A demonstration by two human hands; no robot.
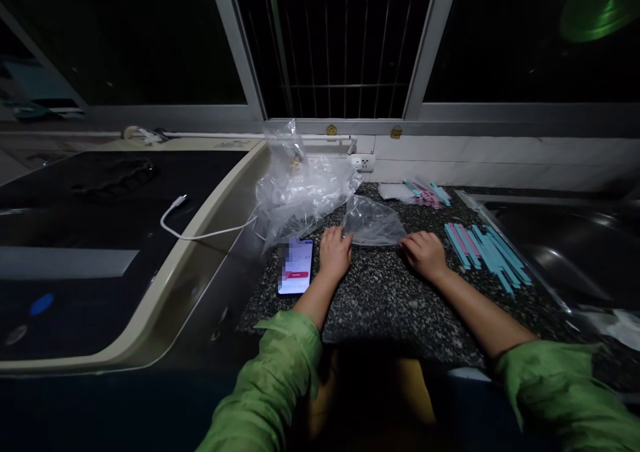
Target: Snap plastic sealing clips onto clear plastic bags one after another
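A small clear plastic bag [375, 227] lies on the dark speckled counter [373, 305] between my hands. My left hand [335, 255] is closed at the bag's near left corner, its back turned up. At the opposite corner, my right hand [426, 255] pinches the bag's edge between thumb and fingers. To the right of that hand lie several flat, light blue sticks [493, 252] and a few pink sticks [465, 240]. Just left of my left hand is a phone [295, 269] with its screen lit.
A heap of crumpled clear plastic bags [307, 189] sits behind my left hand. More blue and pink sticks [425, 193] lie near the wall by a socket [363, 163]. A metal sink [565, 239] borders the right; a washing machine [175, 292] with a white cable [215, 236] stands left.
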